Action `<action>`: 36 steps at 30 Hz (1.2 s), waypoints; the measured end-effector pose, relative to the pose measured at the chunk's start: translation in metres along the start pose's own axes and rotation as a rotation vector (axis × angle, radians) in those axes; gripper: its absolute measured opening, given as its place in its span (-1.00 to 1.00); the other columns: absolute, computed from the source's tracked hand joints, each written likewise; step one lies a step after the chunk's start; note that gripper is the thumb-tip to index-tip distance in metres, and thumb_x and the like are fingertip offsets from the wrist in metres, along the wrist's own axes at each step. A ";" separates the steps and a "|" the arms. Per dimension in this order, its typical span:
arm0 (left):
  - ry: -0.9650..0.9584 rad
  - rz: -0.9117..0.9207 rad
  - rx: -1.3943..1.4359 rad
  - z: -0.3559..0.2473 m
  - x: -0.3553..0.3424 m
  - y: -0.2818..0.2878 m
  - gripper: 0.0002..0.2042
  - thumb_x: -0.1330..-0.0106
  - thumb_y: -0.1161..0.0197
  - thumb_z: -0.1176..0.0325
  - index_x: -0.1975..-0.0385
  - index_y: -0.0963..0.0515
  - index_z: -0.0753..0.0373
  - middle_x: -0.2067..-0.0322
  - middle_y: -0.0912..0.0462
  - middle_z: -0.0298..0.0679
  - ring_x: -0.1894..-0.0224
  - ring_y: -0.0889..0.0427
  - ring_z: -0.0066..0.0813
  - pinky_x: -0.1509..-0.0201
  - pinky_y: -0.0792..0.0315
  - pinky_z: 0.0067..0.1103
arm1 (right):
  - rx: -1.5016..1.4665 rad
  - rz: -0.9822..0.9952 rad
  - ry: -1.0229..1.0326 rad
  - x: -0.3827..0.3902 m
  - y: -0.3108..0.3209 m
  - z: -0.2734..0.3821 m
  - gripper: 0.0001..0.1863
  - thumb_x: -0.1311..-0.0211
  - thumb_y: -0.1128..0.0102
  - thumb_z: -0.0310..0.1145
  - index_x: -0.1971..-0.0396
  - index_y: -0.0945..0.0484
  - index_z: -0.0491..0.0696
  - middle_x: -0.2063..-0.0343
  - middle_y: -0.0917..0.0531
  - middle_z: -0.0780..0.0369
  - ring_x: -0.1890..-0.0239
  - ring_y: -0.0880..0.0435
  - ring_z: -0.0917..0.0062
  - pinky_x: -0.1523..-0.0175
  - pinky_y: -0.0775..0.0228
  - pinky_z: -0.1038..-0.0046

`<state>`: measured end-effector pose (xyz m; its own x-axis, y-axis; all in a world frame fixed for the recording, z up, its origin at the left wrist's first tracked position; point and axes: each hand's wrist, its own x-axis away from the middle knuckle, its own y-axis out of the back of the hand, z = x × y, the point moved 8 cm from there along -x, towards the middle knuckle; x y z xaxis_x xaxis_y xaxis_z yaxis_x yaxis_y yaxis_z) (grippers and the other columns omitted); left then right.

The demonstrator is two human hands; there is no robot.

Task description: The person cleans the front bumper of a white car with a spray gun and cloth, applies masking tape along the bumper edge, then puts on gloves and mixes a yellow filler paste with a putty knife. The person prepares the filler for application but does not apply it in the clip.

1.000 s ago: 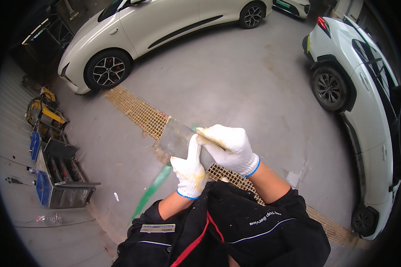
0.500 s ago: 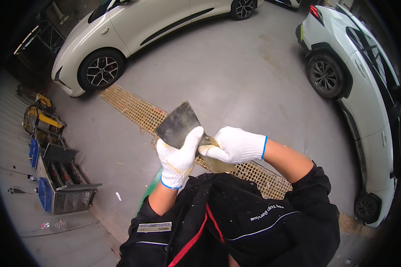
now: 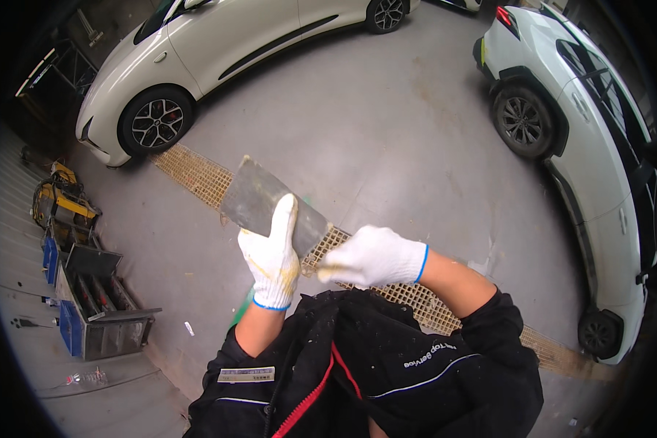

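My left hand (image 3: pixel 271 263), in a white knit glove with yellowish stains, grips a flat dark-grey plate (image 3: pixel 264 201) with pale smears along its edges. The thumb lies across its face; the other fingers are hidden behind it. The plate is tilted, its far corner pointing up and left. My right hand (image 3: pixel 378 257), also in a white glove, is just right of the plate's near end with its fingers curled together. Its fingertips are somewhat blurred, and whatever they pinch cannot be made out. A gap shows between the right hand and the plate.
A tan floor grating (image 3: pixel 193 175) runs diagonally beneath my hands. A white car (image 3: pixel 233 44) stands at the far left, another white car (image 3: pixel 598 160) along the right. On the left are a metal tool cart (image 3: pixel 117 336) with blue sides and a yellow machine (image 3: pixel 69 197).
The plate has turned to show a longer face in my left hand. My right hand has come away from it, and the olive-coloured flat piece below is out of sight.
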<state>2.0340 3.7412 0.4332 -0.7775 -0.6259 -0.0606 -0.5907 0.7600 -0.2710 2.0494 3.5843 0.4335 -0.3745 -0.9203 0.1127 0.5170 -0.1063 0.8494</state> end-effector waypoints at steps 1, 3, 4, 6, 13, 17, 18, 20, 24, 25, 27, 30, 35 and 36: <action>-0.103 0.006 -0.093 -0.013 -0.006 -0.002 -0.67 -0.33 -0.46 0.41 0.00 -0.58 0.40 0.18 -0.68 -0.26 0.18 -0.61 -0.50 0.02 -0.52 -0.54 | 0.012 0.154 0.108 -0.001 -0.015 0.011 -0.48 -0.49 0.08 0.24 0.19 -0.67 0.12 0.42 -0.71 0.06 0.38 -0.72 0.08 0.25 -0.63 0.15; -0.113 -0.067 -0.017 -0.025 -0.020 0.007 -0.70 -0.37 -0.43 0.38 0.02 -0.59 0.41 0.20 -0.69 -0.23 0.20 -0.61 -0.48 0.02 -0.53 -0.53 | -0.391 -0.123 -0.074 -0.003 0.003 -0.009 -0.61 -0.49 -0.14 0.01 0.07 -0.67 -0.03 0.42 -0.76 0.14 0.34 -0.79 0.32 0.20 -0.66 0.28; -0.126 -0.046 0.151 -0.029 -0.025 0.008 -0.71 -0.38 -0.42 0.37 0.03 -0.59 0.41 0.21 -0.69 -0.22 0.21 -0.62 -0.47 0.04 -0.54 -0.52 | -0.829 -0.343 -0.254 0.003 0.011 -0.035 -0.60 -0.49 -0.19 -0.07 0.00 -0.67 -0.11 0.40 -0.77 0.15 0.31 -0.81 0.41 0.16 -0.67 0.32; -0.074 -0.069 0.111 -0.025 -0.027 0.013 -0.70 -0.42 -0.38 0.34 -0.01 -0.56 0.40 0.20 -0.68 -0.21 0.21 -0.65 -0.45 0.08 -0.59 -0.50 | -1.568 -0.615 -0.203 0.011 0.018 -0.060 -0.60 -0.49 -0.22 -0.18 0.01 -0.62 -0.27 0.19 -0.76 0.18 0.19 -0.78 0.51 0.08 -0.68 0.42; -0.148 -0.080 -0.057 0.011 0.005 0.004 -0.77 -0.34 -0.43 0.48 0.06 -0.64 0.40 0.13 -0.74 -0.18 0.11 -0.69 -0.47 -0.04 -0.57 -0.47 | -1.767 -0.802 -0.313 -0.018 -0.005 -0.083 -0.60 -0.48 -0.24 -0.18 -0.01 -0.57 -0.25 0.21 -0.73 0.16 0.25 -0.77 0.46 0.17 -0.69 0.36; -0.381 0.048 0.110 -0.012 0.036 -0.023 -0.75 -0.33 -0.39 0.52 0.02 -0.64 0.39 0.14 -0.73 -0.20 0.09 -0.69 -0.41 -0.10 -0.55 -0.45 | -1.642 -0.968 -0.489 -0.019 -0.002 -0.120 -0.63 -0.49 -0.23 -0.16 0.02 -0.57 -0.21 0.24 -0.72 0.19 0.27 -0.77 0.43 0.17 -0.69 0.33; -0.446 0.073 0.063 -0.021 0.041 -0.027 -0.75 -0.35 -0.39 0.48 0.02 -0.64 0.39 0.16 -0.73 -0.20 0.12 -0.69 -0.39 -0.09 -0.55 -0.45 | -1.542 -0.975 -0.613 -0.013 -0.002 -0.128 -0.63 -0.49 -0.22 -0.16 0.01 -0.57 -0.20 0.24 -0.72 0.19 0.26 -0.77 0.43 0.17 -0.69 0.33; -0.222 -0.061 -0.119 -0.014 0.022 -0.010 -0.76 -0.39 -0.38 0.43 0.03 -0.63 0.40 0.17 -0.73 -0.21 0.15 -0.69 -0.41 -0.04 -0.56 -0.46 | -1.716 -1.073 -0.439 -0.006 0.007 -0.130 -0.64 -0.51 -0.20 -0.15 -0.02 -0.56 -0.16 0.21 -0.71 0.21 0.25 -0.77 0.47 0.18 -0.71 0.35; -0.040 -0.089 0.182 0.004 -0.013 0.006 -0.73 -0.42 -0.38 0.35 0.02 -0.58 0.39 0.17 -0.70 -0.20 0.20 -0.66 -0.49 0.09 -0.60 -0.50 | -1.789 -1.105 -0.167 0.020 0.032 -0.118 -0.68 -0.53 -0.18 -0.16 0.01 -0.57 -0.12 0.22 -0.71 0.21 0.24 -0.77 0.51 0.19 -0.72 0.41; -0.017 -0.058 0.139 0.008 -0.014 0.005 -0.71 -0.44 -0.35 0.35 -0.02 -0.54 0.37 0.15 -0.68 -0.19 0.18 -0.68 -0.45 0.09 -0.62 -0.48 | -1.758 -1.107 -0.151 0.024 0.038 -0.116 -0.69 -0.53 -0.18 -0.16 0.02 -0.57 -0.12 0.24 -0.72 0.22 0.24 -0.77 0.51 0.20 -0.72 0.41; 0.046 -0.011 0.111 0.019 -0.010 -0.001 -0.68 -0.47 -0.29 0.36 -0.12 -0.46 0.34 0.11 -0.64 -0.17 0.15 -0.70 -0.38 0.09 -0.67 -0.44 | -1.718 -1.105 -0.081 0.030 0.048 -0.112 -0.71 -0.53 -0.19 -0.17 0.08 -0.59 -0.12 0.28 -0.72 0.25 0.29 -0.76 0.54 0.19 -0.72 0.42; 0.110 0.133 0.219 0.022 0.006 -0.025 -0.66 -0.48 -0.27 0.36 -0.15 -0.43 0.35 0.12 -0.64 -0.14 0.14 -0.71 -0.32 0.06 -0.67 -0.40 | -1.720 -1.122 -0.078 0.034 0.052 -0.118 -0.71 -0.53 -0.18 -0.17 0.09 -0.61 -0.11 0.30 -0.72 0.27 0.32 -0.75 0.58 0.20 -0.70 0.45; 0.254 0.230 0.256 0.030 0.022 -0.060 -0.64 -0.47 -0.27 0.36 -0.15 -0.42 0.39 0.07 -0.67 -0.07 0.11 -0.72 -0.26 -0.01 -0.67 -0.36 | -1.420 -1.245 -0.097 0.056 0.058 -0.132 -0.77 -0.51 -0.22 -0.27 0.18 -0.66 -0.16 0.33 -0.73 0.32 0.33 -0.69 0.69 0.21 -0.58 0.59; 0.269 0.188 0.186 0.036 0.021 -0.062 -0.65 -0.46 -0.29 0.37 -0.14 -0.45 0.40 0.07 -0.68 -0.07 0.11 -0.72 -0.28 -0.01 -0.66 -0.38 | -1.323 -1.283 -0.110 0.064 0.060 -0.135 -0.78 -0.50 -0.23 -0.30 0.20 -0.67 -0.17 0.34 -0.74 0.33 0.33 -0.67 0.72 0.22 -0.56 0.61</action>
<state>2.0616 3.6748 0.4137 -0.9123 -0.3910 0.1222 -0.4019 0.7970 -0.4508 2.1605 3.4685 0.4223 -0.9921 -0.0256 -0.1225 0.0812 -0.8766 -0.4743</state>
